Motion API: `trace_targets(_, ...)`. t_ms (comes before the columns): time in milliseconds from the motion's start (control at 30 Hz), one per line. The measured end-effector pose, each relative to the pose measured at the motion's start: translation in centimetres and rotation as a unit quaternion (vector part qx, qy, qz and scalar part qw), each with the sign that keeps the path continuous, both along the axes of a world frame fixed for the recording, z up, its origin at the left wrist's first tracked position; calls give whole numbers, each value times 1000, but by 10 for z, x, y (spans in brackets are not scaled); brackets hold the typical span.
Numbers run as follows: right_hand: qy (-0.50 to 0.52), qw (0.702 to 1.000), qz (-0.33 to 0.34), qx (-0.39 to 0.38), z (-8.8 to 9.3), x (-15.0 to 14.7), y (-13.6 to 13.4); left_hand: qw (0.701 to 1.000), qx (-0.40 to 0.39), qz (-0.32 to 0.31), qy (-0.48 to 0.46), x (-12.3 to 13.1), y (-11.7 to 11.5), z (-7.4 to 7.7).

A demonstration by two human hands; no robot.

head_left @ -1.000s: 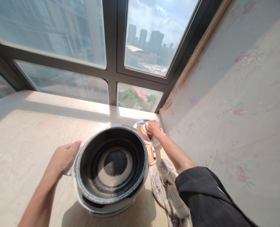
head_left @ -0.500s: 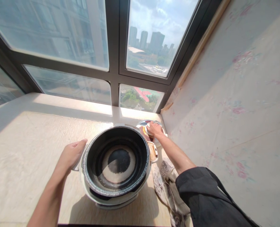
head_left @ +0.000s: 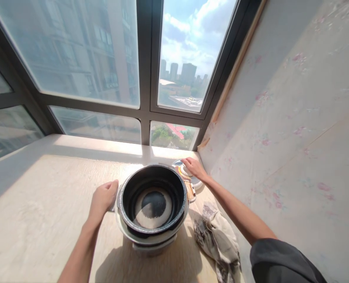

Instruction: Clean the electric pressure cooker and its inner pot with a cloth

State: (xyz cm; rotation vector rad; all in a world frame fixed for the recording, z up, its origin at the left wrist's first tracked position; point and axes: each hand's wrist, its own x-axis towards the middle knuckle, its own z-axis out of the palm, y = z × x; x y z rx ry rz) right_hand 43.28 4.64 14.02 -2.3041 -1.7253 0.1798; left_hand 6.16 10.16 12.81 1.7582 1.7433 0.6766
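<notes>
A rice cooker with a pale outer body (head_left: 121, 223) stands on the ledge, its top uncovered. Its black inner pot (head_left: 154, 204) is bare inside apart from a pale ring worn or stained round the dark centre. At the cooker's left side, my left hand (head_left: 104, 198) is closed round the side handle, mostly hidden by the fingers. Behind and right of the cooker, a round lid (head_left: 196, 183) lies on the ledge. My right hand (head_left: 195, 168) has its fingers on the lid's white knob (head_left: 186, 170). A second side handle (head_left: 193, 192) juts out on the right.
A crumpled patterned cloth (head_left: 218, 239) lies right of the cooker. The pale ledge (head_left: 59, 212) extends to the left. Dark window frames (head_left: 146, 78) rise behind, and a flower-papered wall (head_left: 280, 137) borders the right side.
The view has tilted up and drawn back, so the cooker looks smaller and lower. Both hands stay at the same places, left on the handle and right at the lid's knob.
</notes>
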Motion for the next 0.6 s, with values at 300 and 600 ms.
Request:
trace_targets(300,71,992,105,13,44,-39,-60,992,104,-36,60,0,-43,29)
trace_targets(600,213,974,41,-67,45,-55,-61,995,-12,-99,-21,-10,-54,32)
